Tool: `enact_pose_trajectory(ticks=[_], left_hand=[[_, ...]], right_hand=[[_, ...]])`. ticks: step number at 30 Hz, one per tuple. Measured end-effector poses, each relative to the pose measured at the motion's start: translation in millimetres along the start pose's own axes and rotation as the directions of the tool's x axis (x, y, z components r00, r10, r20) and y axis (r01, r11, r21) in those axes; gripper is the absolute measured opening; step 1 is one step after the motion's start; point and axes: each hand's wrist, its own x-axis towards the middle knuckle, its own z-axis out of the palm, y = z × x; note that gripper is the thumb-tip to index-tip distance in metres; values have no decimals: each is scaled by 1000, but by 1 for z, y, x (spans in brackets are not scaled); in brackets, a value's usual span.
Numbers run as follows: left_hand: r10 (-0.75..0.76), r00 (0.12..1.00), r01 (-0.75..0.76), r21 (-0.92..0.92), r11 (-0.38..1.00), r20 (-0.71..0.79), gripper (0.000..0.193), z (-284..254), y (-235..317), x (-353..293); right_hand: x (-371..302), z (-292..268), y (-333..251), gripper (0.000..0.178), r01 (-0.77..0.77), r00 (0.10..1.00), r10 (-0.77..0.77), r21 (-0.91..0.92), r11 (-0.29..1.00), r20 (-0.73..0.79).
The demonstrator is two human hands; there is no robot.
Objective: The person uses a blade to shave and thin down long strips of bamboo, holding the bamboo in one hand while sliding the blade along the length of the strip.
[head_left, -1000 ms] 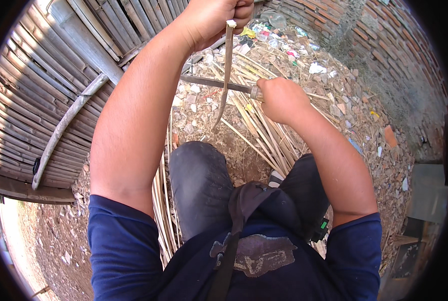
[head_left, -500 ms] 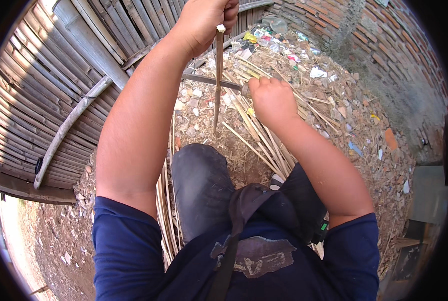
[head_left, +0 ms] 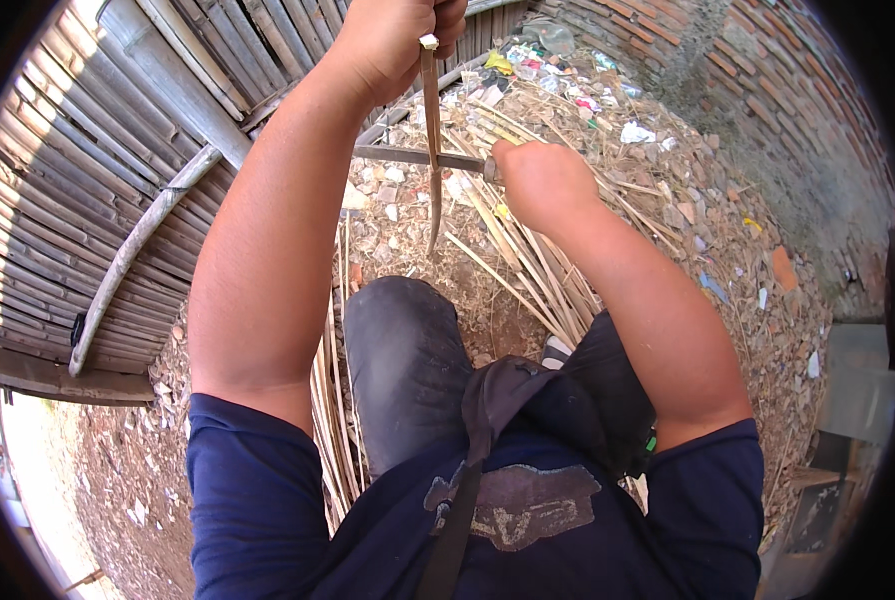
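Note:
At the top of the view my left hand (head_left: 392, 45) is closed in a fist around a bamboo strip (head_left: 430, 105), its upper edge cut off by the frame. The strip points down, with a pale cut end beside the fist and a slightly curved lower tip. My right hand (head_left: 547, 185) grips the short handle of a long knife (head_left: 397, 154). Its dark, narrow blade reaches left and crosses the strip, seemingly against it; exact contact is hard to tell. Below lie long split bamboo strips (head_left: 532, 270) on the ground, some beside my right knee.
A bamboo slat wall (head_left: 77, 220) with a curved pole rises on the left. The brick wall (head_left: 767, 80) curves along the upper right. Rubble, dry straw and litter (head_left: 567, 85) cover the ground. More split strips (head_left: 332, 430) lie by my left leg (head_left: 402, 350).
Both hands have shifted slightly, my left one up and left. The lower end of the bamboo strip now curves more, and the knife still crosses it.

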Motion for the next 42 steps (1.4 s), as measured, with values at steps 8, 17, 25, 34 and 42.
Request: enact_pose_trajectory(ticks=[8,17,25,34,42], left_hand=[[20,1000,-20,46,999,-17,45,8,2,-2],[-10,999,10,5,1000,-35,46,-15,11,0],[19,995,-3,168,986,-97,46,-19,15,6],[3,974,54,242,969,-227,42,-15,12,13],[88,958,-30,210,977,-273,38,-33,11,16]], right_hand=[[1,-7,7,24,-10,998,8,27,1000,61],[5,-2,-6,27,-89,985,32,333,939,171],[5,-15,11,27,5,1000,-6,51,999,20],[8,3,14,23,23,987,-49,166,986,154],[0,24,-5,24,-71,995,57,175,982,84]])
